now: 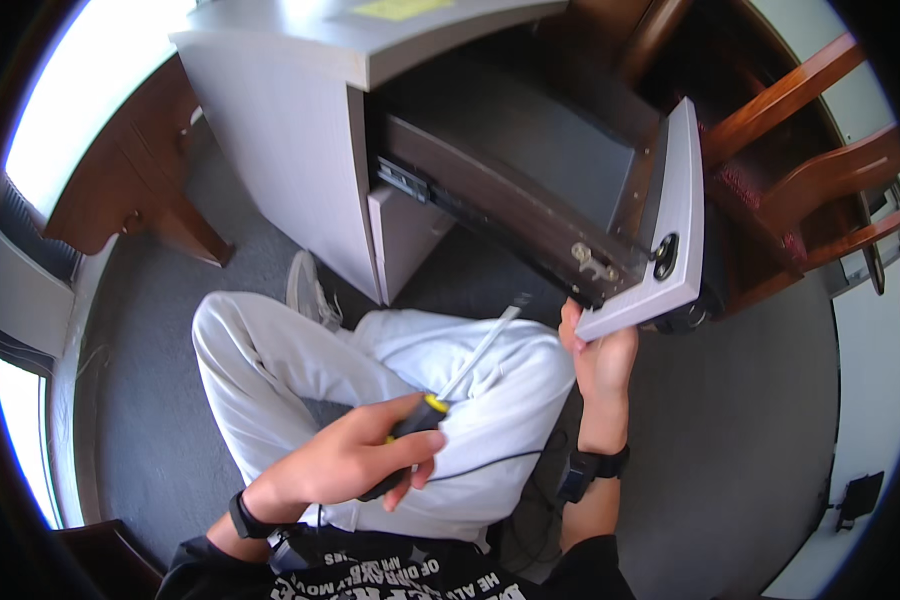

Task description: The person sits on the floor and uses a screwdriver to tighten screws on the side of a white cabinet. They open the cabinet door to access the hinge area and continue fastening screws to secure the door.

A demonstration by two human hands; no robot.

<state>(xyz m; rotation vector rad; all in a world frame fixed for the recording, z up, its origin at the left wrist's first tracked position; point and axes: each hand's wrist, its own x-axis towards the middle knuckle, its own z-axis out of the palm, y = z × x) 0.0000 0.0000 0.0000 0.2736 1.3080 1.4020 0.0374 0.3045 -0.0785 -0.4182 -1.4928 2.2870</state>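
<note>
Left hand gripped screwdriver; tip looked blurry. Right hand touched near corner of drawer; fingers partly hidden, couldn't tell if pinching.

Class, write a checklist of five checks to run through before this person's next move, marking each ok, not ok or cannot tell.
1. Screwdriver held by its handle in the left hand: ok.
2. Right hand touching the drawer front at its near corner: ok.
3. Drawer pulled out from the cabinet: ok.
4. Screwdriver tip on the metal fitting: not ok, it is apart from it.
5. Fitting firmly fixed: cannot tell.
</note>
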